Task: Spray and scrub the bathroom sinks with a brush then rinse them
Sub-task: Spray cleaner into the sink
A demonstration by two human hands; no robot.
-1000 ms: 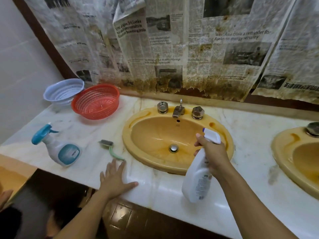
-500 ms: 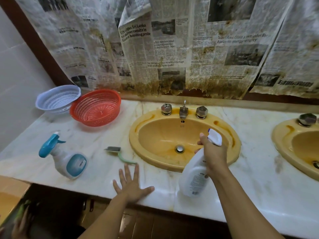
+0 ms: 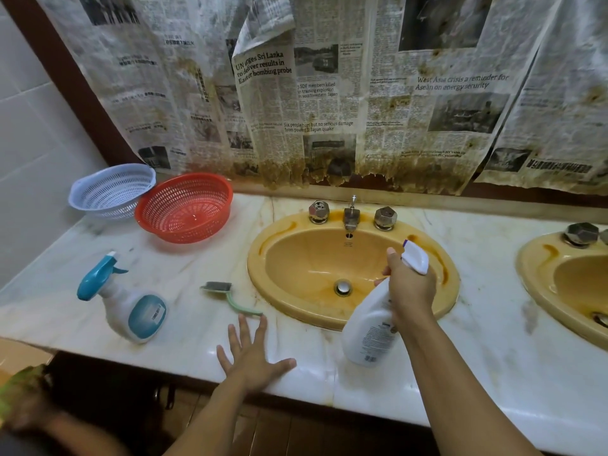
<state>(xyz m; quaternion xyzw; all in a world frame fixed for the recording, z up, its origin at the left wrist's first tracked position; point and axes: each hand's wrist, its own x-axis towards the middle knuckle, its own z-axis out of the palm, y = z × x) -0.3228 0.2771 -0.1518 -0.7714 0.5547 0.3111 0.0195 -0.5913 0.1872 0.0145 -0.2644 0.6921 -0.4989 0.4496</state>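
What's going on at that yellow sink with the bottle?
Someone is getting ready to clean the yellow sink. The right hand grips a white spray bottle over the sink's front edge, with a finger on the trigger. The left hand lies flat on the marble counter. The green scrub brush lies untouched beside the sink, near a teal spray bottle.

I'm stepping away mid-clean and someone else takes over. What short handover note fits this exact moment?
Right hand grips the white spray bottle, nozzle over the first sink.
Left hand rests flat on the counter.
Brush lies on the counter beside that sink, untouched.
Done: no foam or water shows in that sink.
Left: spray, scrub and rinse it, then the second sink.
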